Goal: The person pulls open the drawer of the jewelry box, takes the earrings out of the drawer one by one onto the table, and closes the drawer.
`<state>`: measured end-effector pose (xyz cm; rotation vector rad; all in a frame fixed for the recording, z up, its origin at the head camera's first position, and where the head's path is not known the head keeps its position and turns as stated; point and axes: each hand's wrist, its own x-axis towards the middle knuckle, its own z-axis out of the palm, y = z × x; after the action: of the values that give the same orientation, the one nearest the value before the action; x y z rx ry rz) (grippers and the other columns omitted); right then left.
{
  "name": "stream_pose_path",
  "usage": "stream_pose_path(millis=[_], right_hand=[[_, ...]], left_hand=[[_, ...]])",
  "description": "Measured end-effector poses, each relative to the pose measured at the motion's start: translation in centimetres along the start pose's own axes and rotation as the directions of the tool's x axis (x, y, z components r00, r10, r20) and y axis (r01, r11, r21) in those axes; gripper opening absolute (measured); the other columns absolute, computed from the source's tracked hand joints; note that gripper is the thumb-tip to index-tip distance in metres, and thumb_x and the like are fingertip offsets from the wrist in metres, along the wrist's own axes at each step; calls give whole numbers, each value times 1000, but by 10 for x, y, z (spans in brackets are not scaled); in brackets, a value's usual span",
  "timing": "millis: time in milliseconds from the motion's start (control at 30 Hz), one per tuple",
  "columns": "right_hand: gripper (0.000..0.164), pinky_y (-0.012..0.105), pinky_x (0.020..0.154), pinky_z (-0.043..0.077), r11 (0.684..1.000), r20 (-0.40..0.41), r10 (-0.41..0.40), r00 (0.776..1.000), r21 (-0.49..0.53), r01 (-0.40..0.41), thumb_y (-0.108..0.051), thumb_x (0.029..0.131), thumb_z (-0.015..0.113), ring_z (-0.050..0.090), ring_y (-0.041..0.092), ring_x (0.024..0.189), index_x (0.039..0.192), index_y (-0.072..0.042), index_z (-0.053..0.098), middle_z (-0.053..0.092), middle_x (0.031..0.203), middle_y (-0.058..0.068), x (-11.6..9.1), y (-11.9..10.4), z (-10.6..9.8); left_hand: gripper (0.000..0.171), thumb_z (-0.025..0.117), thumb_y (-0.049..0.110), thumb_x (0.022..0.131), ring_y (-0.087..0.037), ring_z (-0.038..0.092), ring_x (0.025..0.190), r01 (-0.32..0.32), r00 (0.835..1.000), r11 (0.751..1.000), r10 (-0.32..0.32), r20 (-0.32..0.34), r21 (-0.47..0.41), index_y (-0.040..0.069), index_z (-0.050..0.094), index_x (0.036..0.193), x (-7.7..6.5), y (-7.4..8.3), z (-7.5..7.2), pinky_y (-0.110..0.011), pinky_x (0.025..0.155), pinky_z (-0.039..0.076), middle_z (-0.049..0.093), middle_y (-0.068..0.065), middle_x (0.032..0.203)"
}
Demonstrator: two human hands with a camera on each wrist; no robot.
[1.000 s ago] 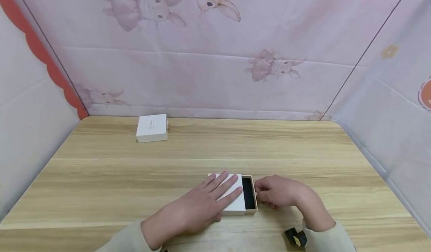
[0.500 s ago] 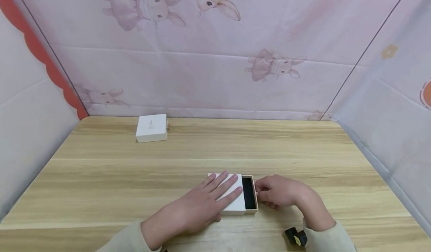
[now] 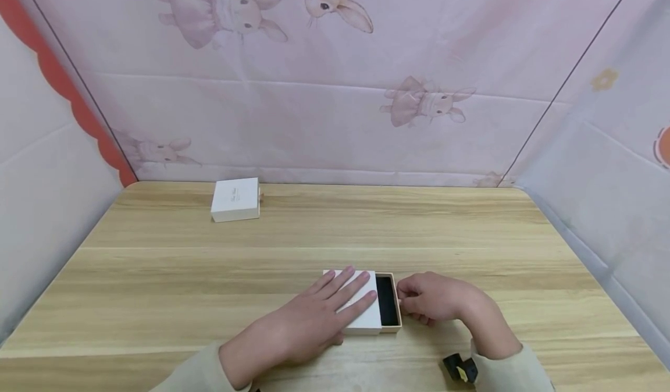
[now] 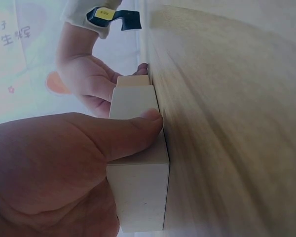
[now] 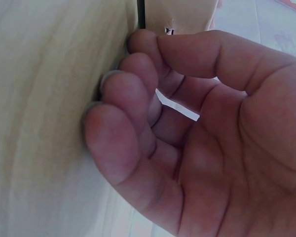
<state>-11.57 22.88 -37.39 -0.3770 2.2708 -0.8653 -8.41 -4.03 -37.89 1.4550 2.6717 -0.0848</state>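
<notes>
A white drawer box [image 3: 364, 321] lies near the front of the table, its tray [image 3: 391, 330] partly out on the right and showing a black interior [image 3: 387, 302]. Over the sleeve's top rests my left hand [image 3: 309, 325], fingers straight and spread. In the left wrist view its thumb [image 4: 130, 136] presses the box's near side [image 4: 138, 192]. My right hand [image 3: 442, 299] is at the tray's right end, thumb and index finger pinching a small pull tab [image 3: 400, 302], mostly hidden by the fingertips. The other fingers [image 5: 113, 138] curl close to the tabletop.
A second white box [image 3: 235, 199] with printed lettering stands shut at the back left of the wooden table [image 3: 450, 223]. A black wrist device [image 3: 460, 369] sits by the right sleeve. A pink rabbit-print cloth [image 3: 314, 113] hangs behind the table.
The tray has slid very slightly farther right out of its sleeve. Both hands keep nearly the same place and pose.
</notes>
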Motion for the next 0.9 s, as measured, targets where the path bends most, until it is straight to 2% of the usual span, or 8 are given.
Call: stream_pose_path(millis=[900], right_hand=[[21,28,50,43,1000,20,3,1000,21,-4,-11,95,57,51,16,56,75,-8,55,52,64,1,1,2,-1]], left_hand=[[78,58,34,100,-30,7,155,2,1000,1000,-2,9,-10,22,12,162,0,-1,0,-47,123,20,3,-7,169]])
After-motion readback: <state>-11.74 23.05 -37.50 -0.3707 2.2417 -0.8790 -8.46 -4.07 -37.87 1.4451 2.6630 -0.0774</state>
